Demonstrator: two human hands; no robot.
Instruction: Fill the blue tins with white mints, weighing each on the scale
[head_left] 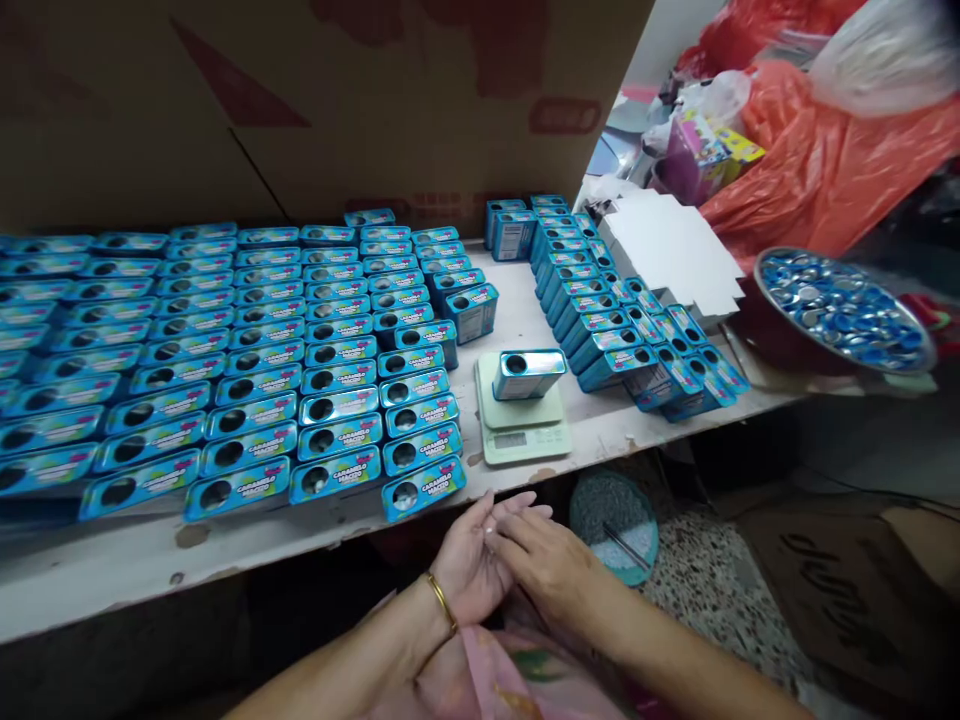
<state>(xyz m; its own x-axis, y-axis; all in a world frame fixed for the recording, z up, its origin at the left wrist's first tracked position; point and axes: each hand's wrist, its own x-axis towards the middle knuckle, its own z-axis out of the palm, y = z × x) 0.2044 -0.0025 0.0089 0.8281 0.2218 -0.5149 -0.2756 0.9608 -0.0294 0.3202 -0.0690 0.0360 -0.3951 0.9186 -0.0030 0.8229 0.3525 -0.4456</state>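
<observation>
My left hand (466, 560) is turned palm up in front of the table edge, its fingers stretched forward. Over it lies my right hand (551, 565), fingers bent together onto the left palm; whatever they may hold is hidden. Just beyond them a pale green digital scale (517, 440) stands on the table, bearing one blue tin (531, 372) with a round hole in its top. Near my left fingers is the closest tin (424, 490) of the large group, with silvery content showing in its hole.
Rows of blue tins (255, 390) fill the table's left side; another block of tins (592, 300) stands at right. Flat white cardboard (667, 245) and a bowl of small blue-and-silver pieces (844, 310) lie further right. A cardboard box (300, 100) rises behind. Below stands a teal basin (615, 510).
</observation>
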